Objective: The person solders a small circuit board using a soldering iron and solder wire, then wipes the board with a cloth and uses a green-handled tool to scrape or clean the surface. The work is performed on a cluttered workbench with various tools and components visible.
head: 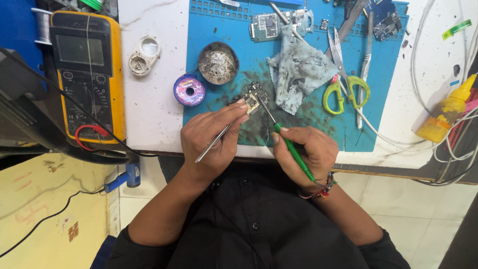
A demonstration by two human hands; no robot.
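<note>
L hand fingers closed on tweezers, pinning small circuit board. R hand, at 3 o'clock, grips green-handled soldering iron, tip on board.

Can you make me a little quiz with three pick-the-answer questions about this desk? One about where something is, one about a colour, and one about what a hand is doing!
1. Where is the multimeter?
A. left of the blue mat
B. on the mat
C. under the cloth

2. What colour are the scissors' handles?
A. red
B. green
C. black

3. What is the left hand doing?
A. lying open and flat
B. gripping tweezers against the small board
C. holding the bottle

Answers:
1. A: the multimeter lies at the desk's left edge, off the mat.
2. B: both handle loops are bright green.
3. B: the fingers close round the metal tweezers, whose tips reach the board, while the right hand holds a green-handled tool pointed at the same board.
</note>
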